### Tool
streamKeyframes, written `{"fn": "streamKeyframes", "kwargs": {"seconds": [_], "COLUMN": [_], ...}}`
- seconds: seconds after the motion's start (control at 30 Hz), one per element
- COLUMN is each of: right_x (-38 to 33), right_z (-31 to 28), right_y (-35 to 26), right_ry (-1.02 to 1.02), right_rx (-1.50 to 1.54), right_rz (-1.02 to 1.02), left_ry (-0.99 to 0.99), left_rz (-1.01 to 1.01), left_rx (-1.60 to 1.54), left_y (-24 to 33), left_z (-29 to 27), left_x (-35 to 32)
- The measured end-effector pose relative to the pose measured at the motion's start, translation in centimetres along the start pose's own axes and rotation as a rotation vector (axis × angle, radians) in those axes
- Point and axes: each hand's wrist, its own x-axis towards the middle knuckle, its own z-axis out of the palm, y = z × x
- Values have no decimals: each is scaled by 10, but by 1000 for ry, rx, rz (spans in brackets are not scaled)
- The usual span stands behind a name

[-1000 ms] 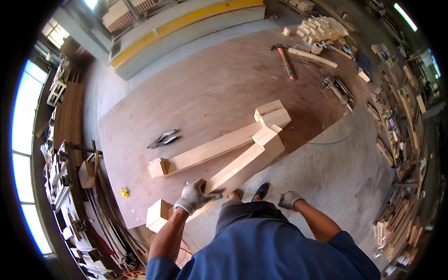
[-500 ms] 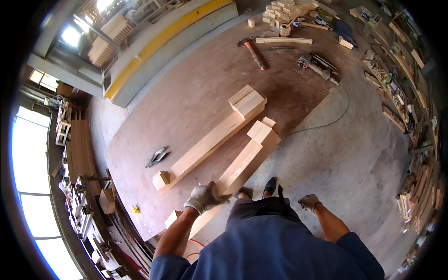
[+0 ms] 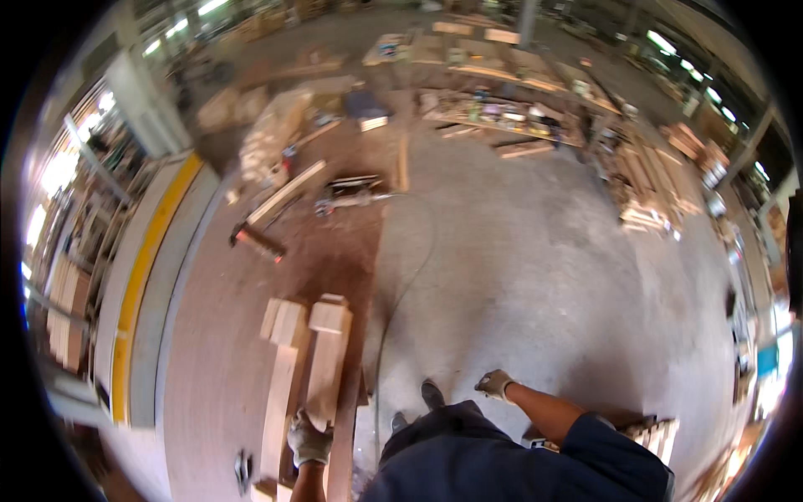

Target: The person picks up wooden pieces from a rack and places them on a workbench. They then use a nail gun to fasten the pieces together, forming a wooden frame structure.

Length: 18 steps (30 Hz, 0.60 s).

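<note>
Two pale wooden beams lie side by side on a reddish-brown work surface (image 3: 205, 351), each with a thicker block at its far end. My gloved left hand (image 3: 309, 441) is on the right beam (image 3: 326, 368), its fingers curled over the wood. Just left of that is the other beam (image 3: 282, 393). A dark metal hand tool (image 3: 242, 471), blurred, rests left of the beams. Out over the floor hangs my gloved right hand (image 3: 495, 385), its fingers loosely curled together and nothing visible in them.
Farther along the surface are a hammer (image 3: 257, 243), a wood strip (image 3: 287, 194) and a power tool (image 3: 350, 199), whose cable (image 3: 410, 284) trails over the concrete floor. A yellow-striped barrier (image 3: 134, 309) runs along the left. Stacked boards (image 3: 640, 180) stand at the far right.
My view has swung to the right, so the beams now appear lower left and more of the workshop shows. My left hand remains on the right beam; my right hand still hangs free.
</note>
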Motion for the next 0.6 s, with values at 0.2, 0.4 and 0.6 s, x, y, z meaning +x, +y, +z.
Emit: {"fn": "streamKeyframes", "kwargs": {"seconds": [0.2,0.4,0.6], "right_x": [-39,-126,-153], "right_z": [88,182,233], "right_y": [91,117,97], "right_ry": [-125,108,37], "right_rx": [-633,283,54], "right_rz": [-45,343,340], "left_ry": [18,53,64], "left_rz": [147,92,89], "left_rx": [-119,-192,-164], "left_y": [-35,-32,-56], "left_z": [42,59,85], "left_x": [8,9,27]}}
